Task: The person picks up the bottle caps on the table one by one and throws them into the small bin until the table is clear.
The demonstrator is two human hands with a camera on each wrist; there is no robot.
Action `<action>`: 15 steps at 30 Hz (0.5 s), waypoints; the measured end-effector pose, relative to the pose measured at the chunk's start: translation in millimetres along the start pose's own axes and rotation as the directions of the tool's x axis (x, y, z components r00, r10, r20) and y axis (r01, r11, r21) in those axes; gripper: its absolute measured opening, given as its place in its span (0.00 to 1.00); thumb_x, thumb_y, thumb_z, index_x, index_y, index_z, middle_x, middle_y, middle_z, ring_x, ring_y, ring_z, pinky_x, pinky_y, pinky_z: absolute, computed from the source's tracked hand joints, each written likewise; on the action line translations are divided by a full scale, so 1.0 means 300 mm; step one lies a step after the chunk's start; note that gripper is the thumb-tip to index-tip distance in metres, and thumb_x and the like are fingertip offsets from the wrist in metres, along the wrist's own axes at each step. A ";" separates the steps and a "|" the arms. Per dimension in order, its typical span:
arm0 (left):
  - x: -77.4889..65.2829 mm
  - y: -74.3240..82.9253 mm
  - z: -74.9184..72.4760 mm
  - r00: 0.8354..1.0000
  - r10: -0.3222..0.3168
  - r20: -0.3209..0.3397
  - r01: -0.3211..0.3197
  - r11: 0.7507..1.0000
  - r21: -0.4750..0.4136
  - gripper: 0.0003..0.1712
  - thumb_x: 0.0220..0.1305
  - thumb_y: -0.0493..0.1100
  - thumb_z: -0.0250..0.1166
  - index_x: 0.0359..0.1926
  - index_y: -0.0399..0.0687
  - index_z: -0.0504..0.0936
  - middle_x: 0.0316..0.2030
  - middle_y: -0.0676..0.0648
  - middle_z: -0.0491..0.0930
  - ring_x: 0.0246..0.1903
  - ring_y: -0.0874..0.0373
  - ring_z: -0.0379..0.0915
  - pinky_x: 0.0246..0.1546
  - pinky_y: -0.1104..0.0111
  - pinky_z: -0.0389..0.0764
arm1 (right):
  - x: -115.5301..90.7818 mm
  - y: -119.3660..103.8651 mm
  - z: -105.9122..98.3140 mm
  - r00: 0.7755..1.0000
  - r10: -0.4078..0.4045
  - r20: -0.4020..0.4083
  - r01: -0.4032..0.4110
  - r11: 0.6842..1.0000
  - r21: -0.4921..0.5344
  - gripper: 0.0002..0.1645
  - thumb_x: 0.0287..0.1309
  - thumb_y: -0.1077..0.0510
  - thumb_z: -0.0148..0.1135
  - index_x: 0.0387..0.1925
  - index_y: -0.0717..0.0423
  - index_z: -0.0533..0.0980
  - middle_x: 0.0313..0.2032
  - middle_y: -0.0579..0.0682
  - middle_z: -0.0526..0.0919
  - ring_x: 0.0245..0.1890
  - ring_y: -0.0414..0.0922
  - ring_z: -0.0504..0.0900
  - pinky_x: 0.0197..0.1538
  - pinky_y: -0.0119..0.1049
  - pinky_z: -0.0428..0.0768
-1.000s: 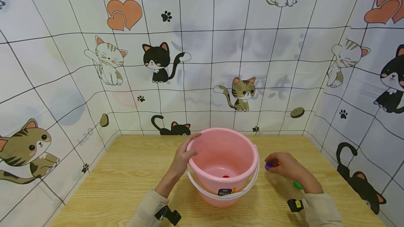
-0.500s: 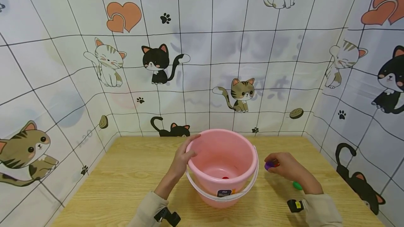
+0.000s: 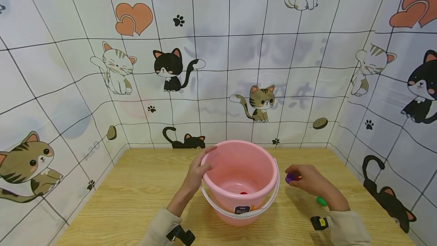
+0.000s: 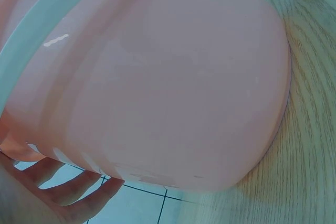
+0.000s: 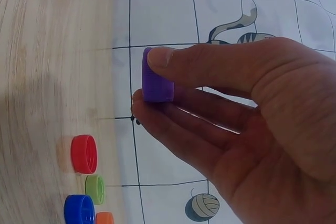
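Observation:
A pink bucket [image 3: 240, 170] with a white handle [image 3: 269, 202] stands upright on the table. My left hand [image 3: 195, 172] grips its rim on the left side, the thumb inside; the left wrist view shows fingers [image 4: 79, 184] against the outer wall. Right of the bucket, my right hand [image 3: 311, 180] pinches a purple bottle cap [image 5: 156, 80] between thumb and fingers. Inside the bucket, a small red object [image 3: 243, 193] is partly hidden by the front rim. Near the right hand lie a red cap [image 5: 84, 153], a light green cap [image 5: 95, 189], a blue cap [image 5: 79, 210] and an orange cap [image 5: 104, 217].
A green object [image 3: 321, 201] lies on the wooden table [image 3: 136, 193], partly behind my right wrist. White sheets [image 3: 211, 67] with cat prints and grid lines enclose the back and both sides.
Both hands keep their holds almost unmoved, and the head view has shifted very slightly. A bit of orange seen behind the right hand one second ago is now hidden.

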State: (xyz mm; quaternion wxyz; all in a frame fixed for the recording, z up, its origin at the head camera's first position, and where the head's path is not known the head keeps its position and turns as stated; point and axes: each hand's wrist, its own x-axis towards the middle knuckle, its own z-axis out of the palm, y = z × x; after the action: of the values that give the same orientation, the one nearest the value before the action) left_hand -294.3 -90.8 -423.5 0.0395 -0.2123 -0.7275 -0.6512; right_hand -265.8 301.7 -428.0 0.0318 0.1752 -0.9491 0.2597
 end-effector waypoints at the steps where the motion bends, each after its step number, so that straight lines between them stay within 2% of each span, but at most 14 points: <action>1: 0.000 0.000 0.000 1.000 0.000 -0.001 0.000 1.000 -0.001 0.37 0.59 0.37 0.53 0.71 0.57 0.74 0.70 0.43 0.72 0.59 0.41 0.76 0.53 0.50 0.83 | 0.000 -0.001 -0.001 1.000 0.006 0.000 -0.006 1.000 0.003 0.19 0.57 0.64 0.73 0.50 0.65 0.82 0.42 0.55 0.88 0.43 0.51 0.87 0.43 0.42 0.88; 6: 0.000 -0.003 0.000 1.000 -0.003 -0.003 0.003 1.000 -0.001 0.37 0.58 0.36 0.53 0.71 0.57 0.74 0.70 0.44 0.72 0.59 0.41 0.76 0.53 0.50 0.83 | -0.001 -0.004 -0.003 1.000 0.019 -0.002 -0.019 1.000 0.013 0.17 0.58 0.64 0.72 0.48 0.63 0.82 0.42 0.54 0.88 0.43 0.51 0.88 0.43 0.41 0.88; 15: 0.000 -0.002 0.000 1.000 -0.009 -0.005 0.009 1.000 -0.003 0.38 0.58 0.36 0.53 0.71 0.57 0.74 0.69 0.42 0.72 0.58 0.40 0.76 0.53 0.50 0.84 | -0.007 -0.013 -0.012 1.000 -0.012 -0.012 0.013 1.000 0.009 0.17 0.58 0.63 0.72 0.49 0.63 0.82 0.43 0.55 0.88 0.44 0.53 0.89 0.42 0.41 0.88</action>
State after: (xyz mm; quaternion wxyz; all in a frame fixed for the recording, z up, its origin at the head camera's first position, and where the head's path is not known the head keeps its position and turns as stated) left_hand -294.6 -90.9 -424.0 0.0383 -0.2075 -0.7272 -0.6532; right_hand -262.7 301.2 -423.4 0.0381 0.1797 -0.9466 0.2648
